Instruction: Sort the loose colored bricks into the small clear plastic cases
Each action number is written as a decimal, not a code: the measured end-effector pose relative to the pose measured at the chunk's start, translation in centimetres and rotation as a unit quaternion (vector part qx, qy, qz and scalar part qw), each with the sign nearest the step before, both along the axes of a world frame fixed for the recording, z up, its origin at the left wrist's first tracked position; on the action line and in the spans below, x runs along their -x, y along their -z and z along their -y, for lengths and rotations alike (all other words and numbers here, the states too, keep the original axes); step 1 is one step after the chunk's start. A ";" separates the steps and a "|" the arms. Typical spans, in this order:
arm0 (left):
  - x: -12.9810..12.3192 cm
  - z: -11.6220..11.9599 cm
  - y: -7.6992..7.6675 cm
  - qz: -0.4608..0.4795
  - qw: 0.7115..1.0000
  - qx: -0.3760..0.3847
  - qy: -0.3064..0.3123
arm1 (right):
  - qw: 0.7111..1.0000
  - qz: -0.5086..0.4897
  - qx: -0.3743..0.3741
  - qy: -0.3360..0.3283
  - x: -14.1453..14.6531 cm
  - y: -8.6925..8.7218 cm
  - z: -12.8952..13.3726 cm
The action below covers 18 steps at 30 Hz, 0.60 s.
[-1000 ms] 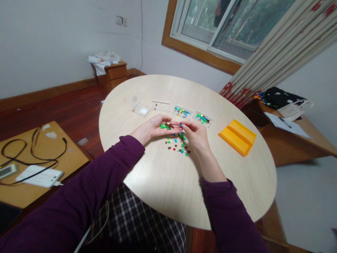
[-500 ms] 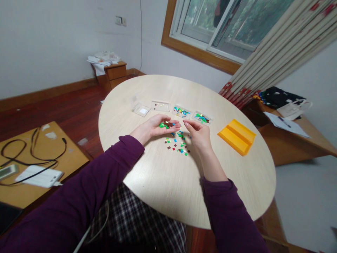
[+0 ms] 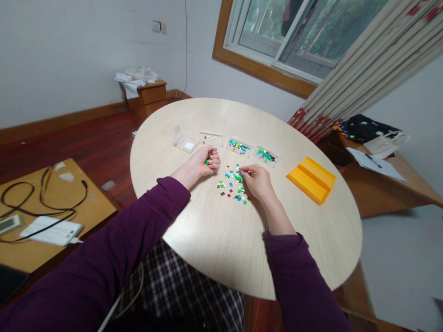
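Observation:
My left hand (image 3: 204, 162) is palm up with its fingers curled round some small coloured tiles (image 3: 207, 162), green and dark red ones showing. To its right, several loose flat tiles (image 3: 230, 184) in green, blue, brown, yellow and red lie scattered on the round table (image 3: 207, 230). At the right edge of these tiles, my right hand (image 3: 256, 180) is low over the tabletop, thumb and fingertips pinched together. Whatever is between those fingertips is too small to make out.
Behind the hands stand a clear box (image 3: 238, 146) and a second clear box (image 3: 265, 156), both holding coloured tiles. Left of them are a clear case (image 3: 211, 139) with a few small pieces and a clear square lid (image 3: 187, 144). A yellow two-section tray (image 3: 311, 180) lies at right.
My left hand has curled its fingers over the tiles and drawn back slightly left. My right hand has moved down and away from it, to the scattered tiles.

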<state>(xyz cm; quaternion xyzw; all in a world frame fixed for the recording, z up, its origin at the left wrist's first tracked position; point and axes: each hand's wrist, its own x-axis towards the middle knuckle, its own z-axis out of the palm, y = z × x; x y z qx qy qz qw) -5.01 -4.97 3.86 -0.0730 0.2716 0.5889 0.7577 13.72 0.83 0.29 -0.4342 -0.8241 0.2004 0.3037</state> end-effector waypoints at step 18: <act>-0.8 -0.1 -0.2 -0.011 0.995 0.049 -0.086 | 0.998 0.022 0.057 0.000 0.2 -0.7 0.8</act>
